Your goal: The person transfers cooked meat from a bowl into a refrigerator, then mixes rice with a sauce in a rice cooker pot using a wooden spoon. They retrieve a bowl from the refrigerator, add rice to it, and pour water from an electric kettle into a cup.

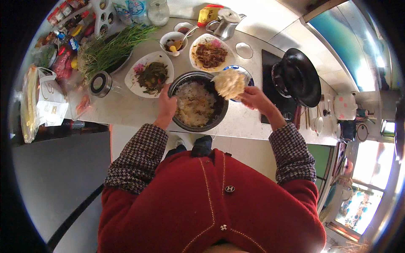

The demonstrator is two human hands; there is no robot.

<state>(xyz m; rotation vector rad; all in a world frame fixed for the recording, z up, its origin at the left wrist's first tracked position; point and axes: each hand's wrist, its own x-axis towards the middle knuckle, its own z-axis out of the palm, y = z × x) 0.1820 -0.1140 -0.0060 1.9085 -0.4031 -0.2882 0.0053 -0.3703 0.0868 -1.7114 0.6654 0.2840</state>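
Note:
A dark round cooking pot (224, 115) stands at the counter's front edge, with cooked rice (194, 104) inside. My left hand (166, 107) grips the pot's left rim. In my right hand (255, 98) is a flat, pale, lumpy rice clump (230, 83), raised over the pot's right rim. I cannot tell whether a utensil lies under the clump. Partly hidden behind it is a blue-and-white dish (248, 75). A white plate of dark cooked greens (164, 63) sits left of the pot, and a plate of browned food (193, 58) stands behind it.
At the back are a bowl with a spoon (163, 39), a metal pot with a spout (225, 28) and a small white dish (244, 50). Green stalks (117, 47) and a lidded glass jar (101, 83) are left. A black wok (300, 77) tilts over the cooktop (269, 104) at right.

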